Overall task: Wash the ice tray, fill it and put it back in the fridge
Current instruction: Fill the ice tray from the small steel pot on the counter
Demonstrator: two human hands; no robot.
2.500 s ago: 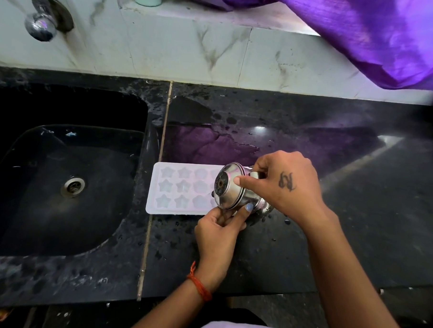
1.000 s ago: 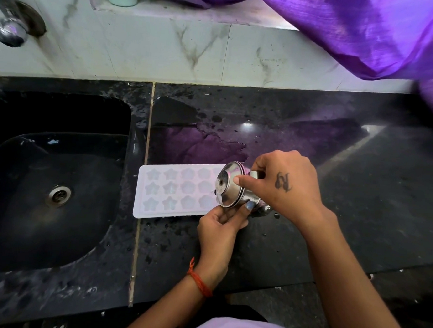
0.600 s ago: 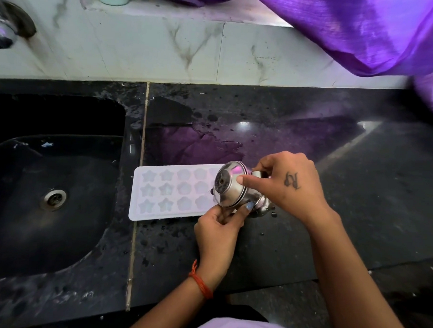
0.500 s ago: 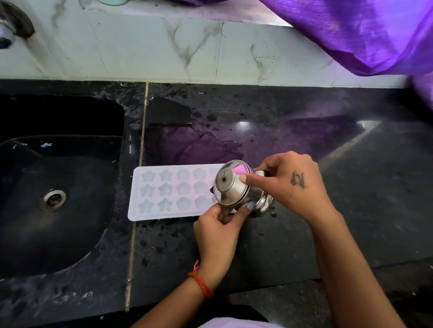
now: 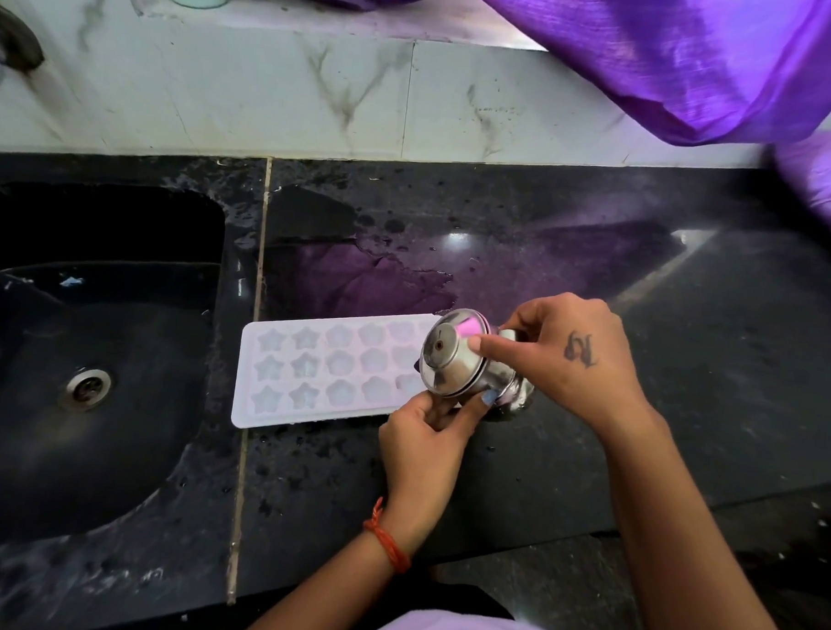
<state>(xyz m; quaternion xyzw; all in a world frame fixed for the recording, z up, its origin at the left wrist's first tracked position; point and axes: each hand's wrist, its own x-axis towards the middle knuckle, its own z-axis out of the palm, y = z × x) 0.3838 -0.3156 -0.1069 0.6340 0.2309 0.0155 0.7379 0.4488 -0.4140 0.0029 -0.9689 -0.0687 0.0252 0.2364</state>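
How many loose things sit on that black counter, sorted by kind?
White plastic ice trays with star and flower moulds: 1
Shiny steel vessels, tilted, held by both hands (left hand, right hand): 1
Total: 2

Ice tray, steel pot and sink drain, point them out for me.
ice tray (image 5: pixel 306 372), head view, on the star moulds.
steel pot (image 5: pixel 449 359), head view, on its shiny base.
sink drain (image 5: pixel 86 388), head view, on the metal strainer.

A shiny metal vessel (image 5: pixel 454 359), a matt white plastic ice tray (image 5: pixel 325 368), a glossy wet black stone counter (image 5: pixel 597 256).
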